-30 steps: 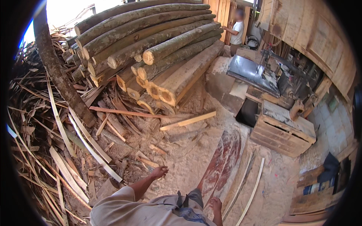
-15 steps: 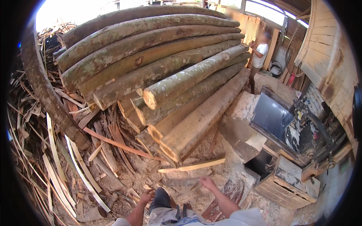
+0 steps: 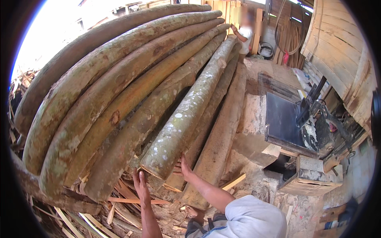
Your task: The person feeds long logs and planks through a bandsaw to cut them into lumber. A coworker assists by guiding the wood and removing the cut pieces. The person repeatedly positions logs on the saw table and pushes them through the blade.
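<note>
My left hand (image 3: 141,184) is raised with fingers apart just below the near sawn end of a pale, lichen-spotted log (image 3: 179,122); whether it touches the log, I cannot tell. My right hand (image 3: 183,168) is open at the right side of that same end, fingers partly hidden against it. A mottled brown log (image 3: 123,152) lies left of it on the pile, and a squared, bark-topped timber (image 3: 214,154) lies lower to the right.
A co-worker in a white shirt (image 3: 244,37) stands at the logs' far ends, one hand raised to them. A saw machine with a dark metal table (image 3: 284,122) and a wooden box (image 3: 311,182) stand at right. Wood offcuts (image 3: 93,222) litter the ground lower left.
My view has moved up close to the log pile. Both my hands have risen from low down to the pale log's near end. The co-worker's hand is at the far log ends.
</note>
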A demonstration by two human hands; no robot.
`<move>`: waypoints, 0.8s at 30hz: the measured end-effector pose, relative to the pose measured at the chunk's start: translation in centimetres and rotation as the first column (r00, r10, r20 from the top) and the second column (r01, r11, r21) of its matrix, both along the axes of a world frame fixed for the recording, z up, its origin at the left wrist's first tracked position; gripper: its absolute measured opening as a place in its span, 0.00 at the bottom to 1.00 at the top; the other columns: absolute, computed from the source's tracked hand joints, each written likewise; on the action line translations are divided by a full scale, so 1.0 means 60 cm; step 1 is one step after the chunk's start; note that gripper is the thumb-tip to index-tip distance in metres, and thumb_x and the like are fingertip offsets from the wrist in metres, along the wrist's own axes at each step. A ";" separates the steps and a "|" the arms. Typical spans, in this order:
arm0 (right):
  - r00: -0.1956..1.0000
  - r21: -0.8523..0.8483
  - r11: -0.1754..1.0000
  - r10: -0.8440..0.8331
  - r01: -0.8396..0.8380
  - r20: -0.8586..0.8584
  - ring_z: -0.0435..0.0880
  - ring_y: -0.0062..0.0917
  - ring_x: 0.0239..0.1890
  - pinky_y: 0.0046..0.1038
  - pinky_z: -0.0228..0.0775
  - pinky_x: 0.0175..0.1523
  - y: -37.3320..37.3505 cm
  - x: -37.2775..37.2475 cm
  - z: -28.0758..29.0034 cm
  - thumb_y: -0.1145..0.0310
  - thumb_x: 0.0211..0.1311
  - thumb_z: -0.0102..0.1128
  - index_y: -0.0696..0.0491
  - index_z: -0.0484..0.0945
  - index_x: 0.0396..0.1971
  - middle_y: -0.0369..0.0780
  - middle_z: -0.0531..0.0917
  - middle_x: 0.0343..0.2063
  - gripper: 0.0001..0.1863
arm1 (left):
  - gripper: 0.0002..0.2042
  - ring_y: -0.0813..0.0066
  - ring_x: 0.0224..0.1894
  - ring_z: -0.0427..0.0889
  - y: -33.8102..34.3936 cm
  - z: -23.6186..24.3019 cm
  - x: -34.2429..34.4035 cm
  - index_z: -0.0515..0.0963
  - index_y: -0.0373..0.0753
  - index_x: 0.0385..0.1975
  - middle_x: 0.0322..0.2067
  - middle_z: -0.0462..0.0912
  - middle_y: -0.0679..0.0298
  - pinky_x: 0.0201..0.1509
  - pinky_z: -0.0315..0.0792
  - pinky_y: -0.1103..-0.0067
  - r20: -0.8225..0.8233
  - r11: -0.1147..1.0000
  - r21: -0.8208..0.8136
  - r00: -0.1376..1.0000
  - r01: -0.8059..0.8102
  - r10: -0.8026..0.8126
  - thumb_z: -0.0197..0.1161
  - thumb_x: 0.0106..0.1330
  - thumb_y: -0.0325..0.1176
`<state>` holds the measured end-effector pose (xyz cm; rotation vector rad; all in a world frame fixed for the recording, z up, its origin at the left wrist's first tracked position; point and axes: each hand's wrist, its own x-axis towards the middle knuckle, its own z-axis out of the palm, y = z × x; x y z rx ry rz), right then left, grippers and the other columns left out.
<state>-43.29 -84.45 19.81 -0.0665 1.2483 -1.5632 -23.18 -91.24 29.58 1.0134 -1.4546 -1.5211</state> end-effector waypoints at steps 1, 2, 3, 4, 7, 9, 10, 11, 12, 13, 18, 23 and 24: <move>0.997 -0.016 0.999 -0.031 0.032 0.071 0.59 0.40 0.67 0.50 0.56 0.65 -0.008 0.000 -0.004 0.19 0.51 0.27 0.48 0.42 0.71 0.47 0.60 0.66 0.56 | 0.36 0.58 0.66 0.61 -0.012 0.006 -0.018 0.53 0.40 0.69 0.66 0.58 0.52 0.66 0.58 0.66 -0.005 1.000 0.001 1.000 -0.020 0.020 0.53 0.68 0.55; 0.989 -0.028 0.998 -0.052 0.056 0.142 0.59 0.41 0.67 0.50 0.54 0.66 -0.010 0.016 0.019 0.18 0.48 0.27 0.49 0.42 0.71 0.47 0.59 0.66 0.59 | 0.39 0.55 0.68 0.57 -0.022 0.021 -0.030 0.50 0.40 0.69 0.69 0.50 0.51 0.68 0.53 0.64 0.076 1.000 0.027 0.997 0.016 -0.018 0.50 0.67 0.59; 0.977 -0.052 0.996 -0.063 0.075 0.204 0.60 0.42 0.67 0.50 0.52 0.67 -0.017 0.027 0.047 0.16 0.46 0.26 0.51 0.41 0.71 0.47 0.59 0.66 0.62 | 0.39 0.55 0.68 0.56 -0.041 0.004 -0.033 0.50 0.40 0.70 0.69 0.51 0.51 0.69 0.52 0.63 0.076 1.000 0.025 0.997 0.016 -0.018 0.49 0.66 0.60; 0.971 -0.040 0.993 -0.103 0.114 0.216 0.57 0.41 0.68 0.49 0.47 0.69 -0.021 0.034 0.064 0.14 0.43 0.24 0.53 0.43 0.70 0.47 0.57 0.68 0.64 | 0.40 0.55 0.68 0.56 -0.061 -0.034 -0.036 0.50 0.40 0.70 0.68 0.51 0.50 0.69 0.52 0.63 0.074 1.000 0.025 0.997 0.019 -0.021 0.49 0.66 0.61; 0.956 -0.073 0.995 -0.048 0.072 0.290 0.57 0.39 0.68 0.47 0.49 0.68 -0.025 0.023 0.068 0.14 0.43 0.23 0.52 0.45 0.70 0.44 0.56 0.68 0.64 | 0.40 0.56 0.68 0.56 -0.081 -0.062 -0.059 0.50 0.40 0.70 0.68 0.52 0.50 0.69 0.51 0.64 -0.008 0.986 0.160 0.999 -0.035 0.036 0.48 0.65 0.62; 0.944 -0.023 0.995 -0.083 0.096 0.320 0.56 0.36 0.69 0.46 0.48 0.68 -0.035 0.023 0.058 0.14 0.43 0.22 0.49 0.49 0.70 0.41 0.58 0.68 0.62 | 0.40 0.56 0.67 0.58 -0.101 -0.112 -0.068 0.51 0.39 0.69 0.67 0.54 0.50 0.68 0.52 0.65 -0.134 0.946 0.315 0.983 -0.078 0.125 0.49 0.65 0.61; 0.938 0.003 0.995 -0.098 0.103 0.331 0.55 0.34 0.69 0.45 0.48 0.69 -0.040 0.024 0.053 0.14 0.43 0.21 0.47 0.50 0.70 0.40 0.59 0.68 0.61 | 0.38 0.58 0.65 0.60 -0.112 -0.137 -0.072 0.54 0.38 0.67 0.64 0.58 0.51 0.67 0.54 0.65 -0.216 0.950 0.303 0.965 -0.075 0.145 0.48 0.65 0.60; 0.935 0.015 0.993 -0.112 0.113 0.337 0.55 0.34 0.69 0.45 0.48 0.68 -0.035 0.019 0.044 0.14 0.43 0.21 0.47 0.50 0.70 0.39 0.59 0.68 0.61 | 0.34 0.60 0.62 0.63 -0.102 -0.136 -0.082 0.58 0.38 0.64 0.60 0.63 0.53 0.65 0.56 0.67 -0.230 0.946 0.317 0.963 -0.064 0.142 0.48 0.65 0.58; 0.930 0.022 0.992 -0.124 0.124 0.346 0.55 0.33 0.69 0.44 0.48 0.68 -0.036 0.018 0.037 0.14 0.43 0.21 0.46 0.50 0.70 0.38 0.58 0.68 0.61 | 0.31 0.63 0.58 0.66 -0.093 -0.118 -0.088 0.62 0.38 0.60 0.56 0.67 0.56 0.63 0.58 0.69 -0.241 0.945 0.323 0.961 -0.054 0.137 0.48 0.66 0.56; 0.924 0.029 0.990 -0.136 0.135 0.356 0.54 0.33 0.69 0.44 0.49 0.68 -0.032 0.018 0.029 0.14 0.44 0.20 0.46 0.49 0.70 0.37 0.58 0.69 0.61 | 0.28 0.65 0.55 0.69 -0.080 -0.097 -0.094 0.66 0.38 0.57 0.52 0.72 0.59 0.61 0.60 0.71 -0.252 0.943 0.330 0.959 -0.043 0.132 0.47 0.66 0.54; 0.924 0.019 0.983 -0.178 0.182 0.339 0.56 0.33 0.69 0.44 0.54 0.65 0.010 0.019 0.041 0.16 0.46 0.16 0.46 0.48 0.70 0.36 0.60 0.68 0.59 | 0.29 0.58 0.60 0.63 -0.006 -0.096 -0.116 0.58 0.39 0.63 0.60 0.60 0.53 0.64 0.58 0.65 -0.188 0.936 0.238 0.933 -0.261 0.308 0.45 0.66 0.50; 0.923 0.003 0.993 -0.112 0.119 0.369 0.55 0.35 0.69 0.45 0.50 0.67 0.035 0.014 0.073 0.16 0.47 0.16 0.46 0.48 0.70 0.37 0.59 0.68 0.59 | 0.34 0.56 0.67 0.54 0.040 -0.071 -0.134 0.52 0.41 0.68 0.66 0.52 0.51 0.69 0.50 0.64 0.065 0.848 0.045 0.848 -0.529 0.526 0.47 0.66 0.54; 0.919 -0.026 0.994 -0.088 0.106 0.384 0.54 0.35 0.70 0.45 0.49 0.67 0.037 0.010 0.051 0.16 0.47 0.17 0.47 0.48 0.70 0.37 0.59 0.68 0.59 | 0.35 0.55 0.68 0.52 0.047 -0.044 -0.147 0.50 0.41 0.68 0.67 0.50 0.51 0.71 0.48 0.63 0.136 0.805 -0.053 0.794 -0.591 0.592 0.47 0.66 0.55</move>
